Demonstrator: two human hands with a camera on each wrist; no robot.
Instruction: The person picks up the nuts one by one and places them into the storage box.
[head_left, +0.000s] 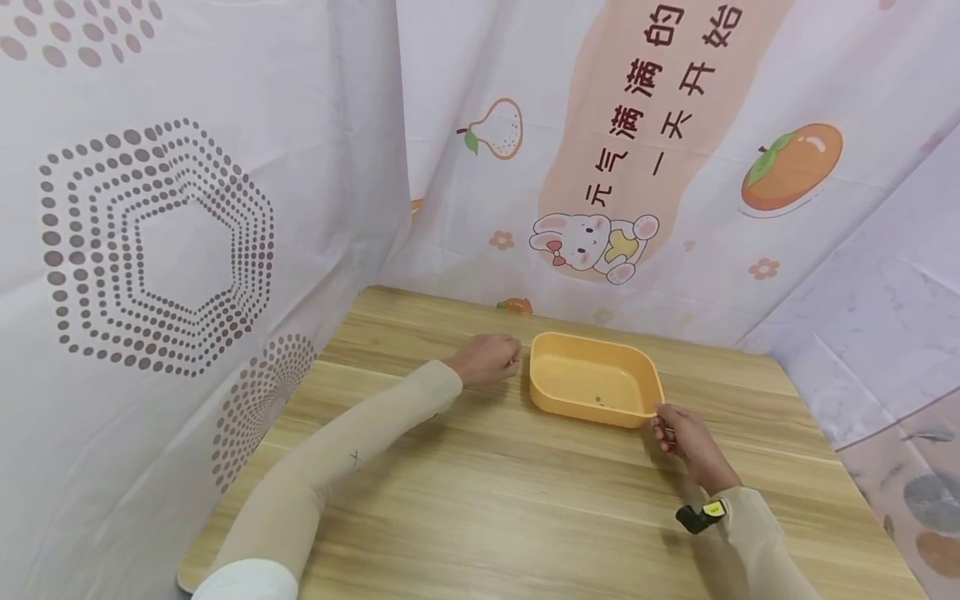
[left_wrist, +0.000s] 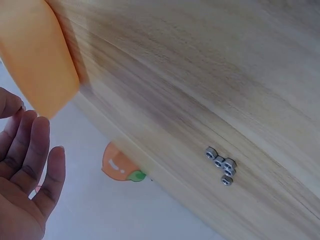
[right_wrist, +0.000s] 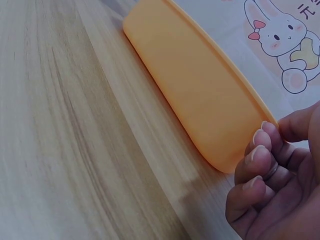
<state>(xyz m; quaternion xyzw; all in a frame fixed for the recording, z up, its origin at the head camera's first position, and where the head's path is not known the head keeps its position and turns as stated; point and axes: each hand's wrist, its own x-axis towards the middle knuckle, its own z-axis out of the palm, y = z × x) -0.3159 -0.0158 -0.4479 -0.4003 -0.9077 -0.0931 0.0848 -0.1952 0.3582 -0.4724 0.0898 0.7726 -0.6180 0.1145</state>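
Note:
A shallow orange plastic tray (head_left: 592, 340) with rounded corners stands on the wooden table. At its near right corner my right hand (head_left: 686, 437) pinches the rim between thumb and fingers; the right wrist view shows the other fingers curled beside the tray wall (right_wrist: 185, 85). My left hand (head_left: 487, 360) is just left of the tray. In the left wrist view, the thumb and index finger of this hand (left_wrist: 25, 165) pinch a small metal nut (left_wrist: 22, 105), mostly hidden by the fingertips. Several metal nuts (left_wrist: 228, 164) lie clustered on the table. A few small dark pieces (head_left: 598, 400) show on the tray floor.
White printed curtains (head_left: 480, 225) hang behind the table and along its left and right sides. The wood-grain tabletop (head_left: 480, 508) extends in front of the tray. A black band with a yellow tag (head_left: 701, 515) is on my right wrist.

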